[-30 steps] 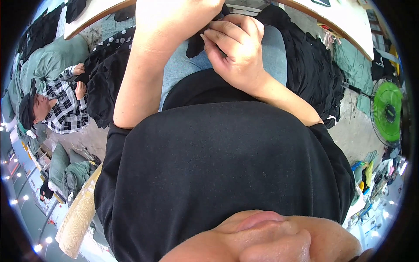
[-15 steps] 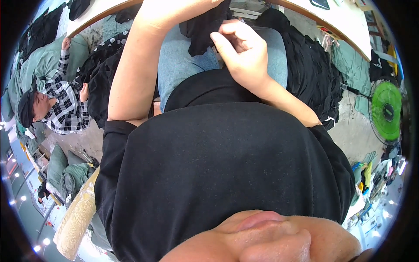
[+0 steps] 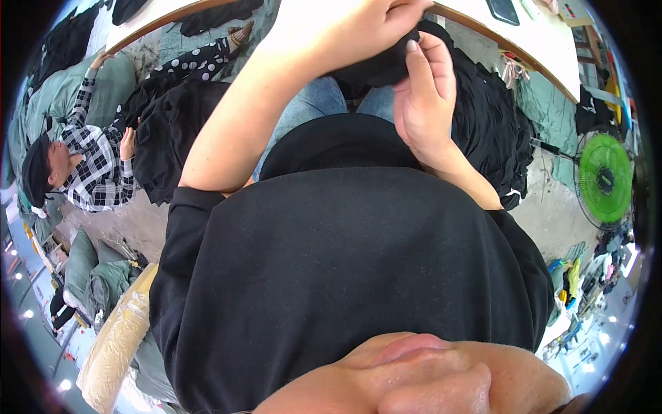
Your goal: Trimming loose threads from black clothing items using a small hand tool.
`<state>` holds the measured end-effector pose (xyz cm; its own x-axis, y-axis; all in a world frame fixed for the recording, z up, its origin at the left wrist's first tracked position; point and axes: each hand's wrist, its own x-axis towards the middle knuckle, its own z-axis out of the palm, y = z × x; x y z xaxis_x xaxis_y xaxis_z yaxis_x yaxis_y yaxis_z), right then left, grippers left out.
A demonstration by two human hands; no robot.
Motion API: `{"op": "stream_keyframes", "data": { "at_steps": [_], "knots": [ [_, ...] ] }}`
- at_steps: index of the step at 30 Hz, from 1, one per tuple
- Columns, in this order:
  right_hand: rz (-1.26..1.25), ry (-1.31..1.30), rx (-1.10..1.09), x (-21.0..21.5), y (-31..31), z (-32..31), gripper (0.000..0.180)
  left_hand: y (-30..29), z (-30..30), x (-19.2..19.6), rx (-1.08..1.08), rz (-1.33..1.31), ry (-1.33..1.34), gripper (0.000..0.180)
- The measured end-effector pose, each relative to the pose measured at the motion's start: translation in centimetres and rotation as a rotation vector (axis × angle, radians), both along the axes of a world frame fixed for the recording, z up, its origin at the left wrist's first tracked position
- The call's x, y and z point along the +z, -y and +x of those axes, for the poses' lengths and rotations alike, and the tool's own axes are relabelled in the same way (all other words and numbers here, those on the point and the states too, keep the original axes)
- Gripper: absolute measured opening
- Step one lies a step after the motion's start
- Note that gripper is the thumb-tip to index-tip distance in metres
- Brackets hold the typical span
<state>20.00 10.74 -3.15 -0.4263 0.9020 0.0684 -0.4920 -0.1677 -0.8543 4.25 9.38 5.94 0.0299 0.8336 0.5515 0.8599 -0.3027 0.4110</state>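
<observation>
A piece of black cloth (image 3: 376,69) hangs above my lap at the upper middle. My right hand (image 3: 427,103) pinches its edge between thumb and fingers. Right beside it, my left hand (image 3: 386,27) reaches across from the left with curled fingers, closed at the top of the same cloth. Part of that grip is hidden behind the hand and by the upper picture edge. Below the cloth my jeans (image 3: 303,103) show.
A white table (image 3: 545,48) with a phone (image 3: 503,10) curves across the top. Heaped black fabric (image 3: 489,124) lies right of my legs, near a green fan (image 3: 605,178). At left, another person in a checked shirt (image 3: 103,165) sits by dark cloth (image 3: 172,138).
Both hands have shifted right and come together at the cloth. My right hand, earlier beside the cloth with curled fingers, now pinches its edge. The cloth has moved right too.
</observation>
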Motion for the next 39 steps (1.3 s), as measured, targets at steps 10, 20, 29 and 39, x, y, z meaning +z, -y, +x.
{"op": "stream_keyframes", "data": {
  "at_steps": [10,20,29,39],
  "knots": [
    [0.549,0.294,0.143,4.8,-1.9,2.3,0.014,3.0,0.6,-3.2,-0.271,0.018,0.557,0.018],
    [0.363,0.227,0.069,2.8,0.1,1.0,0.021,5.7,-1.3,-4.8,-0.163,-0.200,0.786,0.009],
    [0.091,0.243,0.340,-0.6,1.0,0.0,0.016,7.3,-3.0,-6.5,-0.409,-0.181,1.653,0.015],
    [0.517,0.491,0.198,-1.7,2.0,-0.8,0.024,7.4,-3.2,-7.3,-0.647,-0.080,1.781,0.025]
  ]
}}
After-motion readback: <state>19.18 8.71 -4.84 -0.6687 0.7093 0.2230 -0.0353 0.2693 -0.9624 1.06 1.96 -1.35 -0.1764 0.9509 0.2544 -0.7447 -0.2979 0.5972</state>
